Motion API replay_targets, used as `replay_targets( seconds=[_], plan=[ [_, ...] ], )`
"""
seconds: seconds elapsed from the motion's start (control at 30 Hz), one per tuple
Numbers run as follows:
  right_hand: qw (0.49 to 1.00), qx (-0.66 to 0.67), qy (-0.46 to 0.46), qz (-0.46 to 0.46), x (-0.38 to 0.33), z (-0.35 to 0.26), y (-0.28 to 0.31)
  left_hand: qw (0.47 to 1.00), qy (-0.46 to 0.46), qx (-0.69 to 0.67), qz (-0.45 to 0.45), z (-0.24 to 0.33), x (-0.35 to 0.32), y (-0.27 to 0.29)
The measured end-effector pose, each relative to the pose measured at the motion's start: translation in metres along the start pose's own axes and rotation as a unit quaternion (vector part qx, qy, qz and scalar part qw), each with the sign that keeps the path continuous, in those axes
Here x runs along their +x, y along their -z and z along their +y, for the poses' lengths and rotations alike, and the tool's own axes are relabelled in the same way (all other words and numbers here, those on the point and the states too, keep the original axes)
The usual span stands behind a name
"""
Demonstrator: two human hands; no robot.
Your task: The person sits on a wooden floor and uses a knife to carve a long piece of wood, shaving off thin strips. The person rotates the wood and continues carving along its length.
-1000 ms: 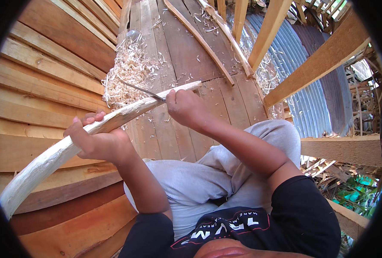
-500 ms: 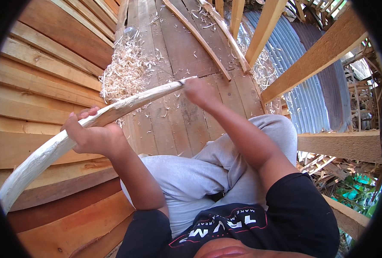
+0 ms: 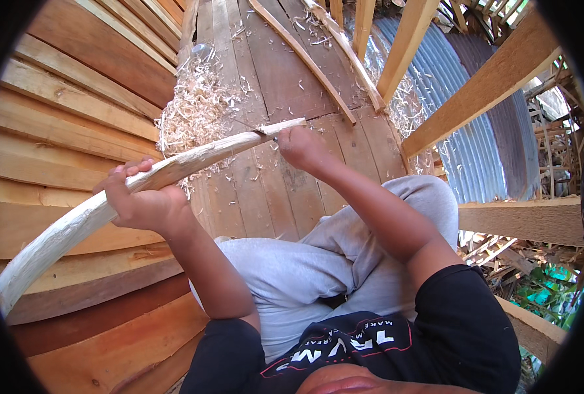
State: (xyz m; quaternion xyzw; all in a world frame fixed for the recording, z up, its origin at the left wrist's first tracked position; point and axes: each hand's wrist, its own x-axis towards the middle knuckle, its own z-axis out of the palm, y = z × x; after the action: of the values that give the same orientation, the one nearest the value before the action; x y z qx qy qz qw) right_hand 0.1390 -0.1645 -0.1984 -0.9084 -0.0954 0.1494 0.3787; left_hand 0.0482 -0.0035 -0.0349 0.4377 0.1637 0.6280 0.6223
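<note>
A long, pale, peeled wooden pole [image 3: 203, 155] slants from the lower left up to the middle. My left hand [image 3: 149, 205] is wrapped round it partway along, the fingers curling over its far side. Near the pole's right-hand end, a thin dark knife blade [image 3: 260, 131] lies across the wood. My right hand [image 3: 300, 147] is closed in a fist on the knife, beside that end; the fingers hide its handle.
Curly wood shavings [image 3: 197, 105] are heaped on the plank floor [image 3: 272, 190] by the left board wall [image 3: 62, 138]. Two long strips, one a brown lath [image 3: 305, 59], lie ahead. At right stand wooden posts [image 3: 407, 46] before corrugated metal sheets [image 3: 459, 125].
My right hand has shifted slightly nearer me, and the blade has slid left along the pole, away from its tip. The left hand keeps its hold.
</note>
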Motion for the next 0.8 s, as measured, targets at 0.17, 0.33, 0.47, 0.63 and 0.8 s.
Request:
replay_targets(
  seconds=[0.17, 0.33, 0.47, 0.63, 0.8],
  plan=[
    [0.998, 0.015, 0.054, -0.04, -0.043, -0.053, 0.029, 0.991, 0.046, -0.095, -0.084, 0.004, 0.001, 0.013],
    [0.999, 0.023, 0.041, 0.001, -0.025, -0.038, 0.02, 0.975, 0.064, -0.113, -0.178, 0.007, -0.006, 0.008],
    [0.997, 0.021, 0.063, -0.043, -0.051, -0.064, 0.039, 0.963, 0.066, -0.114, -0.234, 0.008, 0.006, 0.015],
    [0.998, 0.055, 0.026, -0.012, -0.009, -0.01, 0.009, 0.957, 0.053, -0.124, -0.258, 0.002, -0.003, 0.008],
    [0.999, 0.03, 0.027, -0.013, -0.031, -0.035, 0.026, 0.965, 0.063, -0.126, -0.223, -0.003, 0.006, 0.014]
  ],
)
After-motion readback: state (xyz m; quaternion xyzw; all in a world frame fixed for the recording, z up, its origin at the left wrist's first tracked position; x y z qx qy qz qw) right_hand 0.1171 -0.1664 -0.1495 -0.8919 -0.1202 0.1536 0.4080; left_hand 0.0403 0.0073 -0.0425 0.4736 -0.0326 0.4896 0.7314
